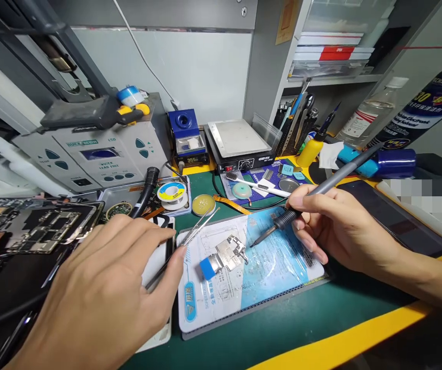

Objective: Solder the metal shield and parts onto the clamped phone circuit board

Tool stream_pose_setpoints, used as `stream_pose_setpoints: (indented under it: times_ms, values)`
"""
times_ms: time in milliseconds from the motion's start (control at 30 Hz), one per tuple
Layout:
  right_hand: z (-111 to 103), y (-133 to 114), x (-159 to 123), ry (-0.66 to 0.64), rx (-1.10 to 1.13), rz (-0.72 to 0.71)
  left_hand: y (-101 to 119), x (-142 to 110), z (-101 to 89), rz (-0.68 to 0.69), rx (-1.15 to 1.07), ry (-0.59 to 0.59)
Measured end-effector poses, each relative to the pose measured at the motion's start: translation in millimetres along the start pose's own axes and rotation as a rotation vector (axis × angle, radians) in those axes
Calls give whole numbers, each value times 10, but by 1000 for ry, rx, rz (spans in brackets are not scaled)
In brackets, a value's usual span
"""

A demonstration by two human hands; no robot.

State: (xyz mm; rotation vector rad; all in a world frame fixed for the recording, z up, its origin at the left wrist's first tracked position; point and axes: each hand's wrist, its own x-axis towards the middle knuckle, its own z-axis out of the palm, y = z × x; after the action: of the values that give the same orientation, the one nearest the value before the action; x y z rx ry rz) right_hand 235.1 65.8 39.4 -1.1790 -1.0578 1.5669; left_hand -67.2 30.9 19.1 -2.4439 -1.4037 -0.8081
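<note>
My right hand (332, 221) grips a soldering iron (323, 180) like a pen, its dark tip pointing down and left. That tip hovers or rests just right of a small silver circuit part (226, 255) with a blue tab; contact cannot be made out. The part lies on a white and blue pad (282, 275). Over the pad's left edge, my left hand (116, 282) holds metal tweezers (199, 227) between thumb and fingers, points aimed up and right, apart from the silver part. A round tin of yellowish paste (204, 205) sits just beyond the tweezer points.
Behind the pad are a solder spool (172, 194), a soldering station (188, 139) and a flat heating plate (239, 139). A grey rework station (101, 154) and circuit boards (47, 231) occupy the left. At right lie a dark-screened device (390, 216) and a spray can (426, 110).
</note>
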Motion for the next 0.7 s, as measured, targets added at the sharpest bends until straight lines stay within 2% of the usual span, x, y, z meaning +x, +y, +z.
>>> stream_pose_setpoints:
  times_ms: [100, 500, 700]
  values:
    - [-17, 19, -12, -15, 9, 8, -5, 17, 5, -4, 70, -59]
    - [5, 1, -1, 4, 5, -4, -12, 35, 72, 44, 0, -42]
    - [10, 5, 5, 14, 15, -18, 27, 33, -31, -14, -55, -33]
